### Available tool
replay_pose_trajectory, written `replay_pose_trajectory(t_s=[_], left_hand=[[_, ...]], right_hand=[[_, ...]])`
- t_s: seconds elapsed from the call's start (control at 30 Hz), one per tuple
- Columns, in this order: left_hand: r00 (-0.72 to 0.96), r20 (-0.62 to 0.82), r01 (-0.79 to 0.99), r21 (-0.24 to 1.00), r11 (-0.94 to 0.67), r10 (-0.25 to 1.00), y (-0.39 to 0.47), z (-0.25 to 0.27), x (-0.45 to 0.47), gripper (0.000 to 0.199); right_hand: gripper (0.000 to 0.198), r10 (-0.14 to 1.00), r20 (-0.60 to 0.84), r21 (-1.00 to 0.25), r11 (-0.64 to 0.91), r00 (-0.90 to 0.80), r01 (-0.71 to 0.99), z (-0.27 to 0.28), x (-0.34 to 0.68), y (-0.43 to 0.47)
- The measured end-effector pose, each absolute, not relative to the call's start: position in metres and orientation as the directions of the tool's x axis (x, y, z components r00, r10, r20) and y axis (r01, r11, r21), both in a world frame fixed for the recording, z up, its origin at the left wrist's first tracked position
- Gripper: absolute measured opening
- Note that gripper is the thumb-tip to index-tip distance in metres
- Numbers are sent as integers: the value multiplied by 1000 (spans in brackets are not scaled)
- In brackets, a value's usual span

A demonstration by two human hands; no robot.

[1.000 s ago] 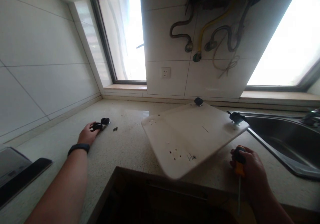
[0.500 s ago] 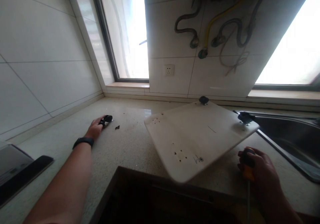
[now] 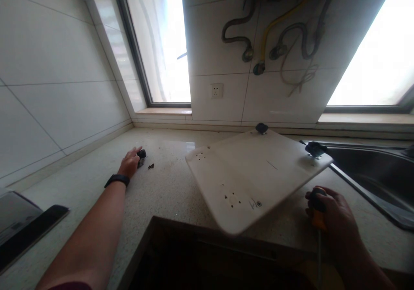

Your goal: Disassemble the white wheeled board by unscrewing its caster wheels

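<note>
"Where's that left hand?"
"Left of the frame, at a black caster; I can't tell whether its fingers grip it."
"And the right hand?"
"Lower right, fingers wrapped round an orange-and-black screwdriver, near the white board."

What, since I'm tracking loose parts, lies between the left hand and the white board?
The head view shows a dark caster at the left hand, then small unidentifiable dark bits on the countertop.

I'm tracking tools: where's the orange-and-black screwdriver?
The screwdriver is lower right in the head view, in the right hand, near the flat white board.
</note>
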State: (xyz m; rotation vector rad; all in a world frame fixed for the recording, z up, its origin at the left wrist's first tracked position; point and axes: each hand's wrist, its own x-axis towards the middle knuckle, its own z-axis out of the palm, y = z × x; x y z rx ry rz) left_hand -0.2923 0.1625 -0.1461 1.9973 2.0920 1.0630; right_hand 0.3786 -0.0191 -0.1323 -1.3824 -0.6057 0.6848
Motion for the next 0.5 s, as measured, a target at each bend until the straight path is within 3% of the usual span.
replay_pose_trajectory(t_s=[0.5], left_hand=[[-152,454,855,506,-114,878,160,-152,-286,57]], right_hand=[[39,757,-16,-996,48,653,-80,-135,378,-20]])
